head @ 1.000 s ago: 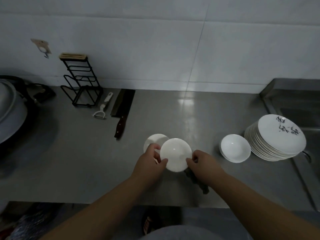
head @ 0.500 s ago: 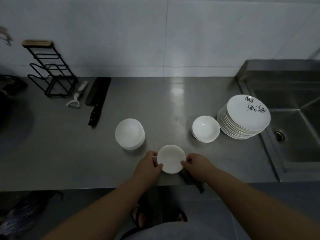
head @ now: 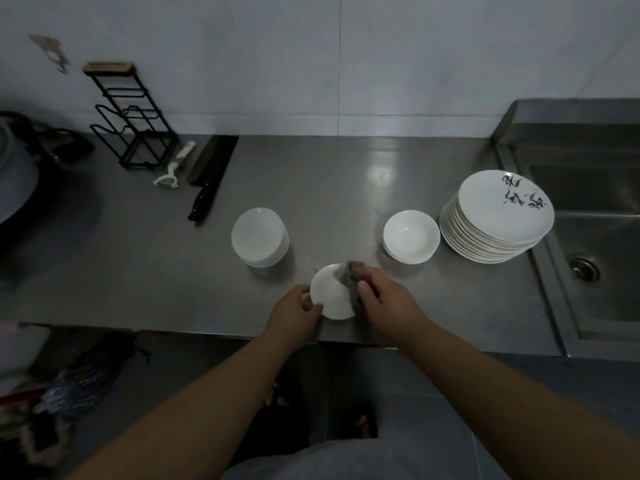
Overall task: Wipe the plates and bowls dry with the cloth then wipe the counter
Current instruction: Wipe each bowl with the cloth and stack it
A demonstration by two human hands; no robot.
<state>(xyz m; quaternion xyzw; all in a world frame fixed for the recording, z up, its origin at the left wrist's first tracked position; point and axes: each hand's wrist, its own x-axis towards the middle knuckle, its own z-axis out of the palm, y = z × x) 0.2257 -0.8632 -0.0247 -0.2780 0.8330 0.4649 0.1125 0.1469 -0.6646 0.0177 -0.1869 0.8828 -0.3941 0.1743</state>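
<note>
White bowl [head: 330, 297] gripped by left hand [head: 294, 313]; right hand [head: 384, 299] pinches grey cloth [head: 353, 277]

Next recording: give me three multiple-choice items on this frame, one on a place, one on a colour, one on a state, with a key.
1. Where does the stack of plates stand?
A. beside the sink, on the counter's right end
B. under the wire rack
C. on the floor

2. What colour is the cloth?
A. bright yellow
B. dark grey
C. white

3. What is the left hand doing?
A. lying flat on the counter
B. gripping the knife
C. holding the rim of the small bowl

Key: 1 A, the plates sit just left of the sink basin, right of a white bowl. 2 B, the cloth looks dark grey against the white bowl. 3 C, its fingers curl round the bowl's left rim while the right hand presses the cloth on the other side.
</note>
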